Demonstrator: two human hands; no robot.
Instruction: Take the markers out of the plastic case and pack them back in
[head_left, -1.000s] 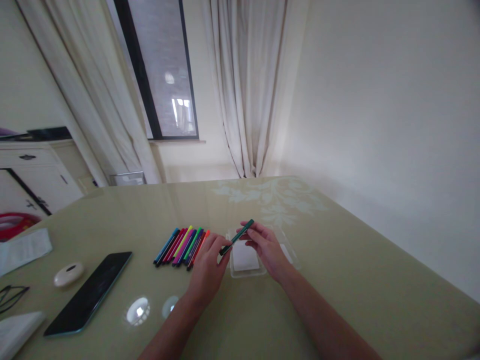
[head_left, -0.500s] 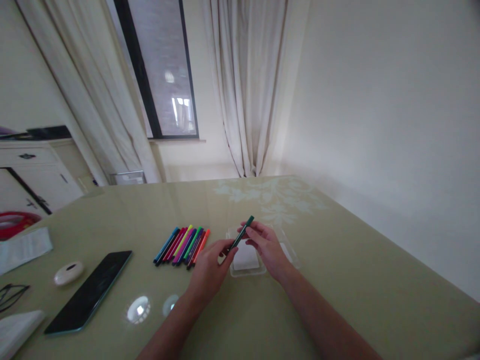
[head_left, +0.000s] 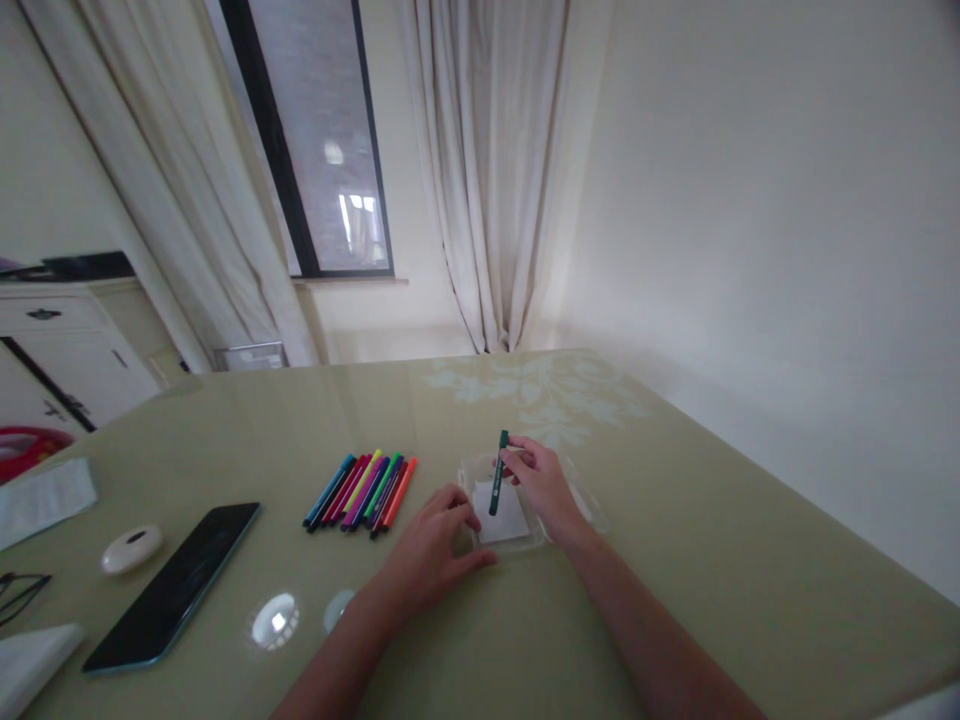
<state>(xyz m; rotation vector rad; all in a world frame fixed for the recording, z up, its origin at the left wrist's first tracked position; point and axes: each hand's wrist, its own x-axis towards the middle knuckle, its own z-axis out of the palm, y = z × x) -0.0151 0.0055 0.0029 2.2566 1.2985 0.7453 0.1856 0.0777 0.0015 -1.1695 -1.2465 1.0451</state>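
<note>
Pinched in the fingers of my right hand (head_left: 541, 485) is a dark green marker pen (head_left: 498, 475), tilted steeply over an open clear plastic case (head_left: 517, 546). A white paper or card (head_left: 514, 518) lies inside the case. My left hand (head_left: 435, 535) is at the case's near left side, thumb and fingers apart, holding nothing; whether its fingertips touch the case I cannot tell. To its left, several coloured marker pens (head_left: 361, 490) lie side by side in a slanted row on the table.
On the left of the table (head_left: 675, 560) are a black-screened phone or tablet (head_left: 176, 585), a white oval object (head_left: 132, 550), folded paper (head_left: 49, 500) and dark-framed glasses (head_left: 21, 597). A wall (head_left: 780, 250) runs along the right side; curtains (head_left: 495, 180) hang beyond the far edge.
My left hand has let go of the green marker pen and moved down beside the case. My right hand now holds the pen alone, turned more upright. The view has shifted slightly.
</note>
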